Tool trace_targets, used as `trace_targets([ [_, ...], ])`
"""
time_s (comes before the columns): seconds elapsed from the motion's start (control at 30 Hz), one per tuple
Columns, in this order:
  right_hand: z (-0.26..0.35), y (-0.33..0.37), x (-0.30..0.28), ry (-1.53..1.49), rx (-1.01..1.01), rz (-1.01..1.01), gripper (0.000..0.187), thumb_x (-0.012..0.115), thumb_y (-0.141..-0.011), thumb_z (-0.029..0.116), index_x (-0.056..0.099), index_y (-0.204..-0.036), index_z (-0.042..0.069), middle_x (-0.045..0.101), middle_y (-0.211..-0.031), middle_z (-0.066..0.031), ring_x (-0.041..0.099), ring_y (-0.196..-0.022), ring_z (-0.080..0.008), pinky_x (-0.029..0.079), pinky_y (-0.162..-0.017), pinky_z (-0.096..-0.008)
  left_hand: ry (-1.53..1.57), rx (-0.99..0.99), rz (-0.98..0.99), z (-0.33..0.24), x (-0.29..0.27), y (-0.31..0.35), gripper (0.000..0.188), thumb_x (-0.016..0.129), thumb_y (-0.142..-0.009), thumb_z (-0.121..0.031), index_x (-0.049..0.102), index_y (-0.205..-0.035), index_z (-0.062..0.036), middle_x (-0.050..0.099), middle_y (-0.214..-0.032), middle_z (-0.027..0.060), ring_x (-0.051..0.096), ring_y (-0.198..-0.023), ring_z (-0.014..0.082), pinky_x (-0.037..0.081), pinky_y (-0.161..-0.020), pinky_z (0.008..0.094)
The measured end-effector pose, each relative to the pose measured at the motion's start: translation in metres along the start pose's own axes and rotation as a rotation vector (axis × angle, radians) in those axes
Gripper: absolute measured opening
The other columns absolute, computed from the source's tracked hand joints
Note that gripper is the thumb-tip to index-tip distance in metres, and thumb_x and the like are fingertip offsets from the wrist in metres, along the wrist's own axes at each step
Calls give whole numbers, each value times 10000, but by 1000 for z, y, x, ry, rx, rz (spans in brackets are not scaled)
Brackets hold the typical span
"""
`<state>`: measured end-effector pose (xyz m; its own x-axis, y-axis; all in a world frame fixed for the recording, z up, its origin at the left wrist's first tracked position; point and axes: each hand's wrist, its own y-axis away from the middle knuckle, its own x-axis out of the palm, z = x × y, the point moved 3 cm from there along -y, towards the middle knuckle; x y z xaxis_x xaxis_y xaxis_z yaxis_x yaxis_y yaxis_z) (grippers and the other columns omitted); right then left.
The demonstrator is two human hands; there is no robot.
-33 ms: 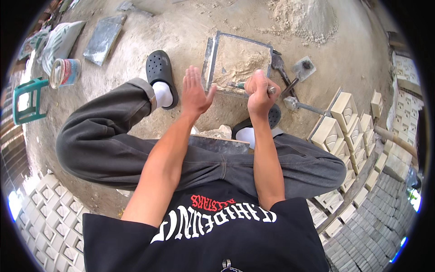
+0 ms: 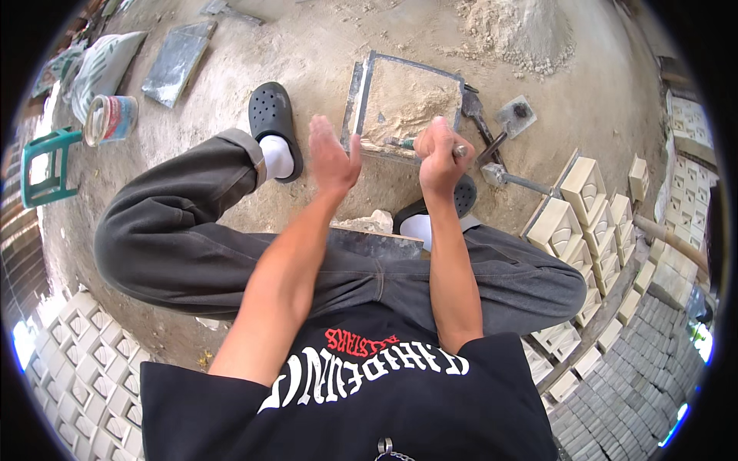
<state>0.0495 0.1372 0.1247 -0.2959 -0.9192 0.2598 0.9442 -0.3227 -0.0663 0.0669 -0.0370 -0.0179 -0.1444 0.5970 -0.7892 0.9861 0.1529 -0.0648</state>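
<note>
In front of me on the ground lies a square dark-edged mould frame (image 2: pixel 415 63), filled with a pale sandy mix (image 2: pixel 400 96) that is heaped toward its right side. My right hand (image 2: pixel 438 146) is closed around a hand tool's handle (image 2: pixel 460 151) over the near right corner of the frame. The tool's greenish neck (image 2: pixel 406 143) points left along the near edge; its working end is hard to make out. Just left of the frame, my left hand (image 2: pixel 333 160) hovers with fingers stretched and thumb apart, slightly blurred and holding nothing.
Right of the frame lie a shovel-like tool (image 2: pixel 478 115), a small square plate with a handle (image 2: pixel 516 115) and a hammer-like tool (image 2: pixel 496 175). Patterned pale blocks (image 2: pixel 583 180) are stacked farther right. A powder pile (image 2: pixel 530 34), bucket (image 2: pixel 111 121) and green stool (image 2: pixel 50 173) stand around.
My left hand has turned more edge-on and shifted slightly right, toward the frame. My right hand and its tool have barely moved.
</note>
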Motion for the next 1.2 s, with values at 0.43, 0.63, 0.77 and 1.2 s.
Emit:
trace_targets([
  [0.43,-3,1,3,100,39,42,484,477,-995,125,342,-534,62,340,-497,7,311,-447,-103,226,-452,-312,2283,-1253,358,-77,41,6,1176,-39,-727,-916,299,-1523,-118,306,-1555,138,300,-1412,350,209,-1176,484],
  [0.63,-12,5,2,144,-10,64,492,480,-998,120,330,-532,71,340,-497,4,304,-445,-100,226,-448,-308,2221,-1409,417,-82,17,-4,1175,-54,-724,-914,260,-1541,-131,277,-1577,137,259,-1439,360,142,-1175,538],
  [0.77,-3,1,12,181,-29,94,498,485,-999,124,323,-532,72,347,-499,0,304,-451,-92,227,-450,-300,2300,-1356,422,-83,4,-9,1181,-77,-727,-902,222,-1548,-108,236,-1585,167,194,-1464,379,107,-1181,554],
  [1.2,-19,-8,40,135,15,155,456,505,-985,140,432,-548,37,432,-502,20,355,-455,-68,238,-440,-292,2243,-1481,335,-72,-11,-20,1174,-91,-740,-887,210,-1549,-91,196,-1597,173,136,-1482,374,-20,-1167,599],
])
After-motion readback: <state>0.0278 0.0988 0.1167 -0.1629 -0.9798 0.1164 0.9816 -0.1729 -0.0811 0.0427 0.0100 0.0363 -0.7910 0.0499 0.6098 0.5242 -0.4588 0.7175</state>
